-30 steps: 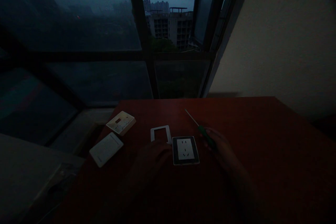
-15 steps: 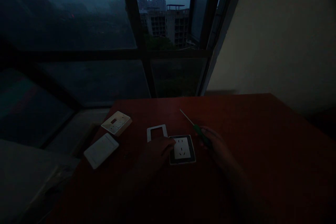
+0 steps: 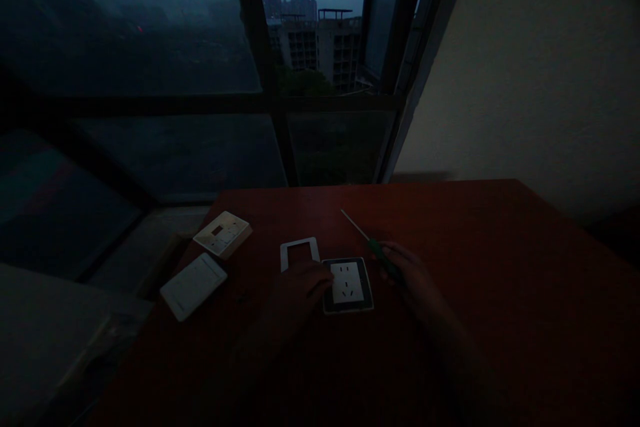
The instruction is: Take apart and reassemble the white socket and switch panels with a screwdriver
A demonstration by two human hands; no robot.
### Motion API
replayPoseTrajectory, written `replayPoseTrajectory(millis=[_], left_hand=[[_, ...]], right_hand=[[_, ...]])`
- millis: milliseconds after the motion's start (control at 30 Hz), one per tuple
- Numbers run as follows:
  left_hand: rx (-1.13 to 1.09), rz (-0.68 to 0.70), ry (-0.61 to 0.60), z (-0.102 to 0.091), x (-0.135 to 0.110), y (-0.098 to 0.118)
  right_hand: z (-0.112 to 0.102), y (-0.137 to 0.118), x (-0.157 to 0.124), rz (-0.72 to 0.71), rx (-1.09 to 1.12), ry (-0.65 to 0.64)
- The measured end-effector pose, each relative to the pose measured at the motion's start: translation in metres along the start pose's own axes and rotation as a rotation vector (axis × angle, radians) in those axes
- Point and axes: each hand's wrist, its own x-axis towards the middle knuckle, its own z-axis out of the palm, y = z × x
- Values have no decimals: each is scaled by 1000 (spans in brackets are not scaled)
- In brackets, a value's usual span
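Note:
A wall socket (image 3: pixel 349 283) with a white centre and a dark border lies face up on the table. At its left edge is my left hand (image 3: pixel 300 288), fingers closed and gripping that side; the dim light hides part of the grip. My right hand (image 3: pixel 407 270) is wrapped round the green handle of a screwdriver (image 3: pixel 373 243), to the right of the socket. The screwdriver's thin shaft points up and left, its tip apart from the socket. Just beyond my left hand lies a white rectangular frame (image 3: pixel 285 255), its near part hidden by the hand.
On the reddish-brown table (image 3: pixel 475 247), a pale box-like socket piece (image 3: pixel 223 233) and a white rectangular plate (image 3: pixel 194 285) lie near the left edge. A dark-framed window (image 3: pixel 200 105) stands behind, and a plain wall (image 3: pixel 525 67) rises at the right.
Almost nothing differs. Both hands stay in place, with the screwdriver still in the right hand and the socket lying in the same spot.

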Motion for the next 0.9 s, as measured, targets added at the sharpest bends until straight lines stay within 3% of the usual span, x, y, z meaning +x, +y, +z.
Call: replayPoseTrajectory(millis=[900], left_hand=[[-80, -101, -40, 0, -3, 5]], right_hand=[[-1, 0, -1, 4, -6, 9]])
